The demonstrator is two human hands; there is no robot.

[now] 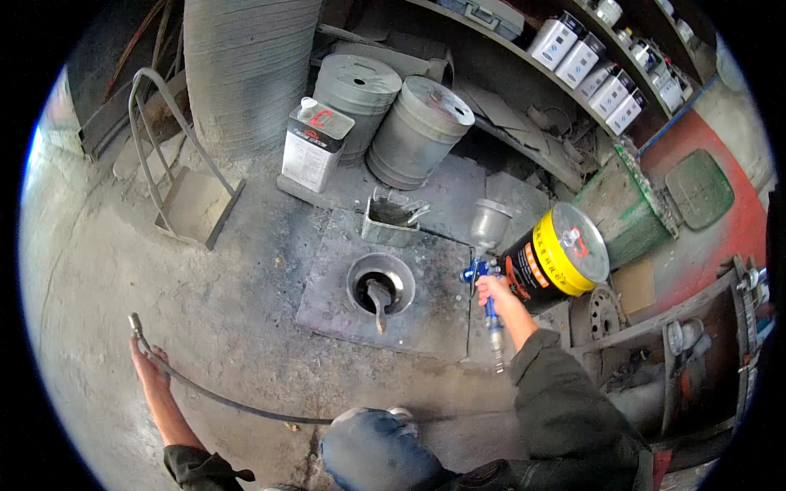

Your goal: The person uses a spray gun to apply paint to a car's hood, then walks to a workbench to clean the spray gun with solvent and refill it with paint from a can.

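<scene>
Left hand (150, 370), outstretched, holds hose (229, 399); right hand (494, 289) grips spray gun (478, 268).

This is a workshop, apparently one for spray painting. A blue-handled spray gun with a grey metal cup (478, 270) and a long dark flexible hose (206, 394) point to it. Dusty grey steel drums (426, 131) stand at the back beside a rectangular white metal can with a black top band (310, 152); a black drum with a broad yellow band (561, 254) stands farther right. Dark shelves (517, 51) bear a row of boxy white-and-black cans (553, 42) and a blue-grey case (485, 15). The stained, grimy concrete floor (164, 282) suits such work.
</scene>
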